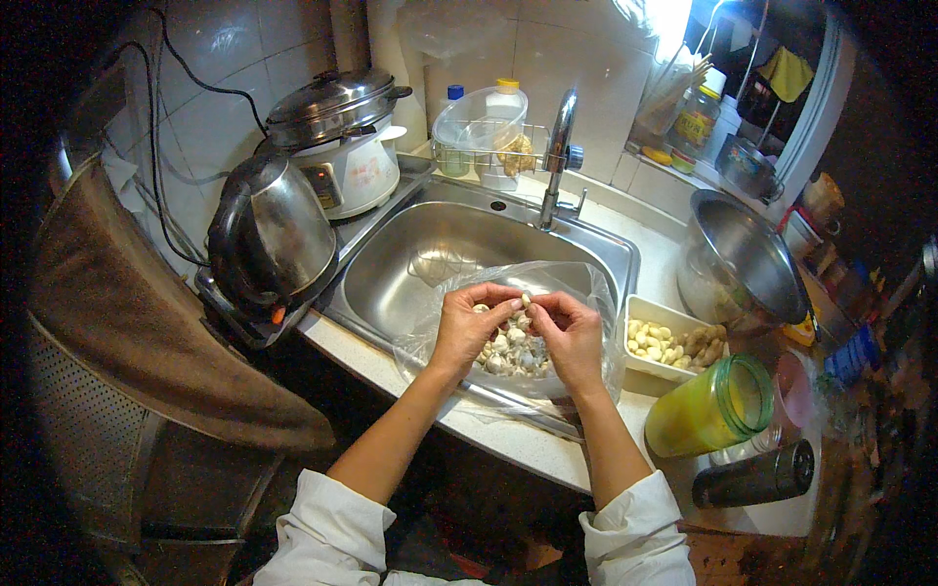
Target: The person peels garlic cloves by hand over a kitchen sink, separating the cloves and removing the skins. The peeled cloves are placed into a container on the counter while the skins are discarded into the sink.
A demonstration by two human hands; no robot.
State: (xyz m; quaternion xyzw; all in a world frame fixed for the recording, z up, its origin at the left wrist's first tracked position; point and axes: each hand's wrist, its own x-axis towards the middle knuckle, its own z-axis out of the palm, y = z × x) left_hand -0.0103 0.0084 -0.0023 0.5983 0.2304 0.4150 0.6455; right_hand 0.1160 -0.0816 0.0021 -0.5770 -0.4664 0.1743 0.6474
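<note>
Between the fingertips of my left hand [473, 326] and my right hand [569, 333] is a small pale garlic clove [525, 300]. Both hands pinch it, thumbs and forefingers almost meeting. Below them, a clear plastic bag [421, 344] lies spread over the near rim of the steel sink [381, 256]. Unpeeled garlic [506, 359] is heaped in the bag, partly hidden by my hands. To the right of my right hand stands a white rectangular container [637, 366]. Peeled garlic cloves [652, 340] fill its left part, and knobbly ginger [705, 346] lies at its right end.
A chrome faucet [560, 161] rises behind the sink. On the left are an electric kettle [275, 227] and a white cooker [363, 172] with a steel lid. At right stand a large steel pot [740, 256], a green-rimmed jar [703, 410] of yellowish contents and a black flask [755, 475].
</note>
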